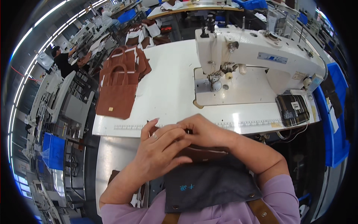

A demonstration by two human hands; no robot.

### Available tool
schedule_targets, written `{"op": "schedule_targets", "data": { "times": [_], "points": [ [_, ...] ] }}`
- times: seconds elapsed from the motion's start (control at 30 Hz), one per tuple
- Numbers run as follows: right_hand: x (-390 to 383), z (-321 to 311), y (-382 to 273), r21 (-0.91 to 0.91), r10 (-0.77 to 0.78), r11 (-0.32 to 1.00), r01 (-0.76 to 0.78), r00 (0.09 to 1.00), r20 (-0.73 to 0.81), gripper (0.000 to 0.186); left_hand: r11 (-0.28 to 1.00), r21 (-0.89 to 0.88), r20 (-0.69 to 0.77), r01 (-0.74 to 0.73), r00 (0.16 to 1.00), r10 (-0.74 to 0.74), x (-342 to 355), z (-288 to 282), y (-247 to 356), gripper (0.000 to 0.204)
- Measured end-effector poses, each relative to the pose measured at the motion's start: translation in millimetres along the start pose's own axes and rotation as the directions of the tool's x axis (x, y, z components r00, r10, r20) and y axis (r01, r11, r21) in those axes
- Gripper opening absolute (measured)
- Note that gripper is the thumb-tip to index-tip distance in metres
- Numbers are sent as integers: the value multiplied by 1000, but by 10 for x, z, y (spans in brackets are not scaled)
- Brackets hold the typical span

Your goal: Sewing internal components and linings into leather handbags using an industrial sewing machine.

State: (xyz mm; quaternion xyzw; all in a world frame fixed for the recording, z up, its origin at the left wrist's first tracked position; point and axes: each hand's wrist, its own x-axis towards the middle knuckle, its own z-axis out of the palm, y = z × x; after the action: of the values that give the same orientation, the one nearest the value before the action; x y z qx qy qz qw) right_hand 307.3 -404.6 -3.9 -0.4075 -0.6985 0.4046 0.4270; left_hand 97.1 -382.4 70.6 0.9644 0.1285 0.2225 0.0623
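Note:
My two hands meet in front of my chest, over the near edge of the sewing table. A brown fabric bag [203, 154] with a small gold tag shows below them, mostly hidden by my fingers and lying against my dark grey apron [212, 183]. My left hand [160, 151], with a ring on it, bends its fingers around a brown part of the bag, the thumb pointing right. My right hand [204, 130] is closed in a pinch on the bag's upper part, its fingertips against the left fingers. Exactly what the fingertips pinch is hidden.
A white sewing machine [257, 56] stands at the right of the white table [167, 82]. Brown handled bags [117, 93] lie stacked at the left. A dark plaid pouch [292, 109] rests at the right corner. Blue bins [54, 151] flank the table. Another person [63, 61] works far left.

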Motion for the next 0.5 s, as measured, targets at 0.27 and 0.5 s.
{"op": "schedule_targets", "data": {
  "times": [0.27,0.5],
  "points": [
    [193,-279,-58,-233,100,969,-80,992,71,17,992,50,4,115,993,-116,-287,91,-229,30],
    [257,-150,-106,-434,34,900,45,984,173,12,934,-47,-207,354,911,-356,-378,522,-438,27]
  ]
}}
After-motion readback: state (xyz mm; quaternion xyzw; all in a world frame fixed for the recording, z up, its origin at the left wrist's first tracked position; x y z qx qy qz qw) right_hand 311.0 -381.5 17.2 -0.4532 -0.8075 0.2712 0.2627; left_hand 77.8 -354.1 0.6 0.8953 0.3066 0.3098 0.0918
